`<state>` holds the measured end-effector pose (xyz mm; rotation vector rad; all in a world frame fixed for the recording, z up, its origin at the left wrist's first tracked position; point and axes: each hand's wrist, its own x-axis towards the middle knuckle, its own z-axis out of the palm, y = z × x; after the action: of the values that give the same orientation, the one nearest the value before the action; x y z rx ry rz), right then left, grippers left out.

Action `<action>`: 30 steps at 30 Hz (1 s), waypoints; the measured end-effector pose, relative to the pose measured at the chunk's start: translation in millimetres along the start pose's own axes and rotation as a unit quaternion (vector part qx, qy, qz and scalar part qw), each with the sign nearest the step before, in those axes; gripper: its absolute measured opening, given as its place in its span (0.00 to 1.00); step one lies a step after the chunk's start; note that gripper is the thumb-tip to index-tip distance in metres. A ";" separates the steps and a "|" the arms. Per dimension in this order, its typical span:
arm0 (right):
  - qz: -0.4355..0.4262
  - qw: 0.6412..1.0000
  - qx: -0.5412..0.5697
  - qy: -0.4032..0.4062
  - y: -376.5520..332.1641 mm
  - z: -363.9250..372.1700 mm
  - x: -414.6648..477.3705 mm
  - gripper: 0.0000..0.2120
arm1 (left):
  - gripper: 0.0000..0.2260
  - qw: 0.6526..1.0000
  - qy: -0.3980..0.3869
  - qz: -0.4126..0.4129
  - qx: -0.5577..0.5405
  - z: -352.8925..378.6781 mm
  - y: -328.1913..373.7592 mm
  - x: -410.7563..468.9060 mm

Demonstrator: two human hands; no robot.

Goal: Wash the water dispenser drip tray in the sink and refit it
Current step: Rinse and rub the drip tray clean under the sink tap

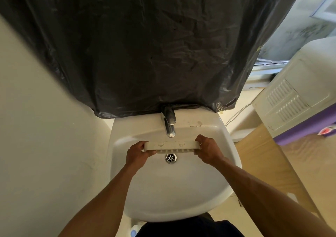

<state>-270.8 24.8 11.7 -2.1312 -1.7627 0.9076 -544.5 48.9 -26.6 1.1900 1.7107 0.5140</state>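
Under faucet, drip tray crosswise.

black plastic sheet – above | white appliance – right | wooden board

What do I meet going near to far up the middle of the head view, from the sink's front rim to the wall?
Sink front rim → drain → drip tray, held at its ends by left hand and right hand → faucet → black plastic sheet.
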 end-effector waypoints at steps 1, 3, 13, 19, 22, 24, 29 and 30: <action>0.005 1.000 -0.002 0.001 0.9 0.5 0.3 0.12 | 0.19 1.000 -0.002 -0.002 -0.018 -0.6 1.3 -0.6; 0.015 1.000 -0.005 0.005 1.9 1.2 0.6 0.11 | 0.19 0.999 -0.011 0.000 -0.041 -1.9 3.1 -0.7; 0.039 0.999 -0.032 -0.003 5.6 4.7 4.4 0.15 | 0.22 0.998 -0.028 0.035 0.039 -9.1 3.0 6.1; 0.067 0.997 0.023 -0.017 9.5 4.4 5.1 0.17 | 0.18 0.997 -0.073 0.019 0.033 -13.4 8.4 9.7; 0.098 0.988 0.098 -0.073 7.3 -8.4 4.2 0.15 | 0.14 0.993 -0.115 -0.004 0.005 -21.0 10.8 10.7; 0.123 0.969 0.153 -0.147 5.3 -17.1 1.1 0.14 | 0.13 0.988 -0.145 -0.037 -0.038 -26.0 9.1 11.9; 0.206 0.892 0.336 -0.222 6.3 -24.3 -4.3 0.18 | 0.14 0.971 -0.150 -0.116 -0.146 -26.6 4.9 11.7; 0.207 0.885 0.356 -0.219 7.6 -23.4 -3.5 0.17 | 0.15 0.970 -0.144 -0.122 -0.155 -25.4 5.2 11.4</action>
<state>-251.2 24.4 27.0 -1.8784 -0.8446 1.9126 -565.0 65.6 -16.4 0.7752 1.4401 0.4163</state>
